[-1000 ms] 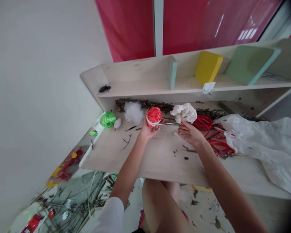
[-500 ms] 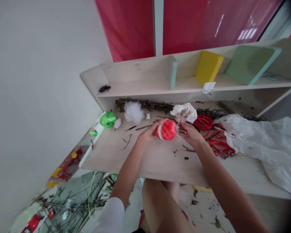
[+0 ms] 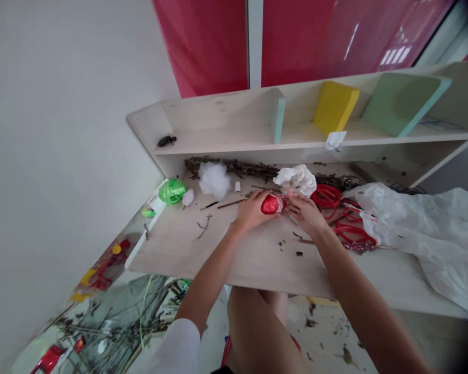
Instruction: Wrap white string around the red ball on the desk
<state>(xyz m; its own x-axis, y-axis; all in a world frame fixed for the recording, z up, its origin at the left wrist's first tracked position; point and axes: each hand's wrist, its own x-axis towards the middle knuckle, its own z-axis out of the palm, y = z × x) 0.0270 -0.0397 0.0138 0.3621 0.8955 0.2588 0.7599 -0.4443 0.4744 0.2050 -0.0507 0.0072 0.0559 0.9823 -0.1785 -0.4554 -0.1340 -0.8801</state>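
My left hand [image 3: 253, 209] is wrapped round a red ball [image 3: 271, 204] that looks wound from shiny ribbon, with a pale band at its edge. Fingers pinched, my right hand [image 3: 302, 209] is at the ball's right side; a thin pale strand seems to run between its fingertips and the ball. Crumpled white paper [image 3: 295, 179] lies just behind the right hand. Coils of red cord [image 3: 326, 197] sit to its right. Left of the hands are a tuft of white stuffing [image 3: 214, 179], a small white cylinder [image 3: 237, 186] and a green ribbon ball [image 3: 172, 191].
Dry twigs [image 3: 249, 169] run along the back of the desk [image 3: 179, 249]. A clear plastic bag [image 3: 425, 223] covers the right side. Shelf dividers, one a yellow board [image 3: 335, 106], stand above. More sticks [image 3: 117, 322] are heaped on the floor at left.
The red ball has turned, its pale band now towards the right. My left hand has moved slightly right and covers more of it. My right hand stays close beside it.
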